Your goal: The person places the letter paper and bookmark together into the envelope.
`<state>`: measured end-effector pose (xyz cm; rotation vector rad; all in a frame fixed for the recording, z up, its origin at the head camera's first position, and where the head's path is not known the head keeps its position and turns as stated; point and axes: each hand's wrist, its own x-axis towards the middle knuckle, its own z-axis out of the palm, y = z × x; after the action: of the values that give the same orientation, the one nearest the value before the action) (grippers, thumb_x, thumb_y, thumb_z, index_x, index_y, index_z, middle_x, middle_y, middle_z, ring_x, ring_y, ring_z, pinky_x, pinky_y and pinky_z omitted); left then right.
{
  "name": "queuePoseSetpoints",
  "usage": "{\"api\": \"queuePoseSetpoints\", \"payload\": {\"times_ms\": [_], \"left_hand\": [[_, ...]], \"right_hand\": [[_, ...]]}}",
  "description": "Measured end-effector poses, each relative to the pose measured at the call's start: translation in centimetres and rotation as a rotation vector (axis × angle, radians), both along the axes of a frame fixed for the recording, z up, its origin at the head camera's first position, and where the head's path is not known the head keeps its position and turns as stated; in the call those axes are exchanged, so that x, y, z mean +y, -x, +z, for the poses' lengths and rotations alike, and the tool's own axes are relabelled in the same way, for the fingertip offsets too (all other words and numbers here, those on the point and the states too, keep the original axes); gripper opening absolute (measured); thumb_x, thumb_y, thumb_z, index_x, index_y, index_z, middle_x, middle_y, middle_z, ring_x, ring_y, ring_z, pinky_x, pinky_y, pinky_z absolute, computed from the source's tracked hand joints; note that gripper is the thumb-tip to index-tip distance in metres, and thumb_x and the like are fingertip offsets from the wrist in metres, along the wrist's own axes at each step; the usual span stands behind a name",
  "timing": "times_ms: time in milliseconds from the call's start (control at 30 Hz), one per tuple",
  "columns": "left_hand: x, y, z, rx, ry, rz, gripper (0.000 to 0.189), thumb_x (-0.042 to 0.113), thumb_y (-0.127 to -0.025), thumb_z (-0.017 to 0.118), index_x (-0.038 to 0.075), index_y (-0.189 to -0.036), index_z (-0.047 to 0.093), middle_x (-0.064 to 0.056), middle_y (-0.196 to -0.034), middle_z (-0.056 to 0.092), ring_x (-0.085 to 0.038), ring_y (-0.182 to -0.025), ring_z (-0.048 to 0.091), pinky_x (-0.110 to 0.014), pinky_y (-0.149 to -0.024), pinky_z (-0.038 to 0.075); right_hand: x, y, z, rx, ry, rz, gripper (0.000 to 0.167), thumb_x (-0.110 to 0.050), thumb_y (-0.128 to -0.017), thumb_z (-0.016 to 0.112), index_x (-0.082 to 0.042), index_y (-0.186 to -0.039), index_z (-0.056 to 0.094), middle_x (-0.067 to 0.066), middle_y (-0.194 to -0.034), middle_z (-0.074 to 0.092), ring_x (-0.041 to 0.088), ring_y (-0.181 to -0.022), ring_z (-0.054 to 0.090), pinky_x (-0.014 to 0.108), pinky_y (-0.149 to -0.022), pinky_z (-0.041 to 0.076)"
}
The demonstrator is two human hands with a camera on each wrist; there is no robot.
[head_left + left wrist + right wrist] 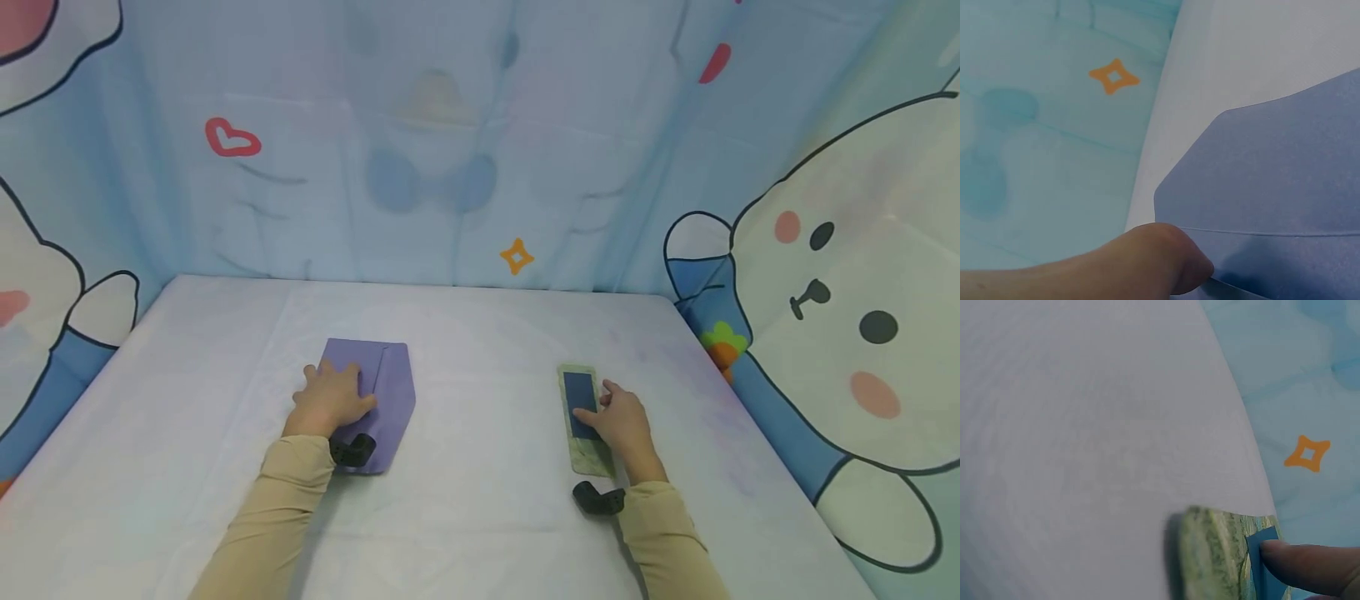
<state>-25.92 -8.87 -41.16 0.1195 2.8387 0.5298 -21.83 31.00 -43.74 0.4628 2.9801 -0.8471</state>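
Purple envelope (393, 417), matte, corners angled, was seen at left on the white-covered bench (487, 517), touched by the left hand (328, 402), fingers spread. Green strip (591, 460) with flat blue panel (579, 390) was seen at right; panel was pressed by the right hand (626, 423)'s thumb. Closure of those fingers underneath couldn't be told. Streaky green texture was resolved at right wrist, overall outlines in head view.

The envelope (392, 396) is purple, the packet (589, 458) green, apparently streaked, its panel (579, 393) dark blue.
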Motion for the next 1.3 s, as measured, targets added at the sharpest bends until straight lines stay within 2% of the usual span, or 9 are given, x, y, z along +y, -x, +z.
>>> {"api": "queuePoseSetpoints", "payload": {"times_ms": [300,633,833,1000,1133,1300], "left_hand": [[0.0,-0.1,0.1,0.011,0.006,0.001,0.066,0.038,-0.087,0.057,0.004,-0.141,0.041,-0.037,-0.14,0.03,-0.055,-0.128,0.025,-0.072,-0.089,0.033],[0.2,0.1,0.0,0.011,0.012,-0.006,0.066,0.039,-0.087,0.057,0.005,-0.141,0.041,-0.037,-0.141,0.03,-0.054,-0.129,0.025,-0.072,-0.09,0.034],[0.1,0.2,0.1,0.023,0.017,-0.004,0.065,0.039,-0.087,0.056,0.005,-0.141,0.042,-0.036,-0.139,0.032,-0.053,-0.128,0.026,-0.071,-0.089,0.035],[0.0,0.2,0.1,0.024,0.019,-0.006,0.065,0.039,-0.087,0.056,0.005,-0.14,0.042,-0.036,-0.139,0.032,-0.054,-0.128,0.026,-0.071,-0.089,0.035],[-0.1,0.2,0.0,0.019,0.02,-0.006,0.064,0.039,-0.088,0.056,0.005,-0.14,0.042,-0.036,-0.139,0.032,-0.054,-0.128,0.026,-0.071,-0.089,0.035],[-0.1,0.2,0.0,0.014,0.02,-0.005,0.065,0.039,-0.088,0.057,0.005,-0.141,0.041,-0.037,-0.14,0.031,-0.055,-0.129,0.025,-0.071,-0.09,0.035]], "right_hand": [[0.1,0.2,-0.3,-0.012,0.022,0.007,0.083,-0.025,-0.085,0.07,0.006,-0.147,0.024,0.032,-0.128,0.049,0.042,-0.113,0.05,0.053,-0.095,0.042],[0.4,-0.3,-0.1,0.005,0.008,0.028,0.078,-0.023,-0.085,0.07,0.003,-0.146,0.029,0.035,-0.128,0.049,0.046,-0.115,0.05,0.054,-0.094,0.043],[0.7,-0.1,0.2,-0.037,0.0,0.052,0.077,-0.024,-0.084,0.07,0.002,-0.145,0.031,0.033,-0.129,0.049,0.045,-0.115,0.05,0.054,-0.094,0.043],[0.9,0.1,0.4,-0.075,0.038,0.04,0.074,-0.022,-0.084,0.07,0.0,-0.145,0.034,0.031,-0.129,0.05,0.043,-0.117,0.05,0.055,-0.097,0.041],[0.7,0.1,0.7,-0.083,0.064,0.027,0.073,-0.02,-0.083,0.071,-0.002,-0.144,0.036,0.026,-0.125,0.054,0.038,-0.111,0.053,0.051,-0.094,0.044],[0.5,0.4,0.6,-0.094,0.119,0.014,0.071,-0.014,-0.084,0.07,-0.002,-0.145,0.036,0.024,-0.121,0.055,0.025,-0.09,0.061,0.036,-0.076,0.05]]}}
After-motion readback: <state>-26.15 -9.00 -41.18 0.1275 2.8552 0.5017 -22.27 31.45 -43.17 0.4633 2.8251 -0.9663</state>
